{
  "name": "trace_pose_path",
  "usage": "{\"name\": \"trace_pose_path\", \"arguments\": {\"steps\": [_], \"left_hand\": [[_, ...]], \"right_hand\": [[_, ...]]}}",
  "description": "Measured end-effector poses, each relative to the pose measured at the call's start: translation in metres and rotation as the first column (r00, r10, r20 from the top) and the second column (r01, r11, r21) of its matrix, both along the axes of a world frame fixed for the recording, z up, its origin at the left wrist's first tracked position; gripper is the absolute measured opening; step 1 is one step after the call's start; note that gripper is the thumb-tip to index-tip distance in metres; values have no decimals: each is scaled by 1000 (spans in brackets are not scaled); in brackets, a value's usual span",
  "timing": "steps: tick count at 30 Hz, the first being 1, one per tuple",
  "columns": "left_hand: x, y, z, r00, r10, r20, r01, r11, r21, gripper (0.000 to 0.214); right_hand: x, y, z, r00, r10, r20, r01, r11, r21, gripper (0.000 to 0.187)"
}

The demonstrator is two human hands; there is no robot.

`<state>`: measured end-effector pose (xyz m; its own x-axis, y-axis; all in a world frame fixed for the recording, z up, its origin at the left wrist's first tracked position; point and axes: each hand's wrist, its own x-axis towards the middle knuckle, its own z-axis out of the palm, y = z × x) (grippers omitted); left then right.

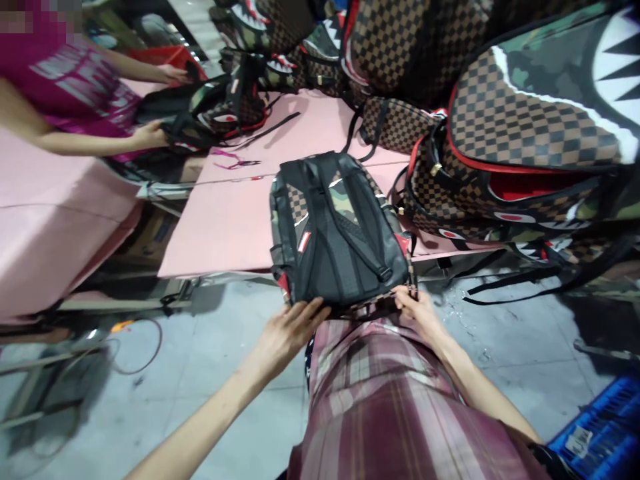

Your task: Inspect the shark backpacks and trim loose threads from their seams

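Left hand [295,327]: fingers laid flat over the near edge of the backpack; the thumb is hidden, so I cannot tell whether it grips.
Right hand [416,309]: thumb and forefinger narrowed on the edging by the near right corner.
Black, brown-checked and camouflage backpack [345,277]: strap side up on the table, its near end overhanging toward the lap.
Handling: probably light and fairly soft; the padded back should keep its shape while the sides give, and smooth faces may slide.
Best hold: both near corners, or the sturdy-looking straps.
Black padded shoulder straps [357,241]: long and tapering, lying down the back panel.
Pale pink, smooth-topped table [220,237]: flat beneath it.
Purple-handled metal snips [231,161]: lying far left of the backpack.
Bulging checked bag with red piping [530,120]: right, glossy, rounded, with ragged white trim.
Co-worker in a magenta shirt [95,93]: far left, both hands on another bag.
Blue slatted plastic crate [607,417]: near right, rigid.
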<state>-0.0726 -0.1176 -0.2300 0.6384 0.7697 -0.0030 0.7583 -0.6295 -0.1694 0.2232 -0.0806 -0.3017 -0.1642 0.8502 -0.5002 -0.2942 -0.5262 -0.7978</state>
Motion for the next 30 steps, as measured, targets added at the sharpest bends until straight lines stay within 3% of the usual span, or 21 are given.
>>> {"name": "trace_pose_path", "arguments": {"steps": [4,9,12,16,19,23,27,30], "left_hand": [[-39,-16,-9,941,339,-15,-337,940,52,37],[-34,-15,-34,880,451,150,-462,885,48,48],[-20,-7,-36,897,399,189,-414,909,48,52],[-12,6,-29,956,204,210,-204,979,-25,40],[-15,15,-21,976,87,198,-78,996,-53,23],[-27,23,-10,988,-13,154,15,1000,-11,19],[-51,0,-7,989,-83,121,88,996,-35,17],[-76,-39,-20,994,106,6,-103,982,-158,19]], "right_hand": [[0,7,3,985,-83,-151,78,996,-38,32],[-14,12,3,975,-222,-19,223,968,114,33],[-34,3,5,976,-203,74,186,963,193,38],[-53,-7,7,985,-162,54,151,972,178,38],[-52,-1,10,974,-225,28,217,961,169,37],[-44,12,14,968,-234,87,212,954,210,35],[-43,15,14,963,-249,104,221,948,229,36],[-42,15,13,963,-252,99,223,946,237,36]]}}
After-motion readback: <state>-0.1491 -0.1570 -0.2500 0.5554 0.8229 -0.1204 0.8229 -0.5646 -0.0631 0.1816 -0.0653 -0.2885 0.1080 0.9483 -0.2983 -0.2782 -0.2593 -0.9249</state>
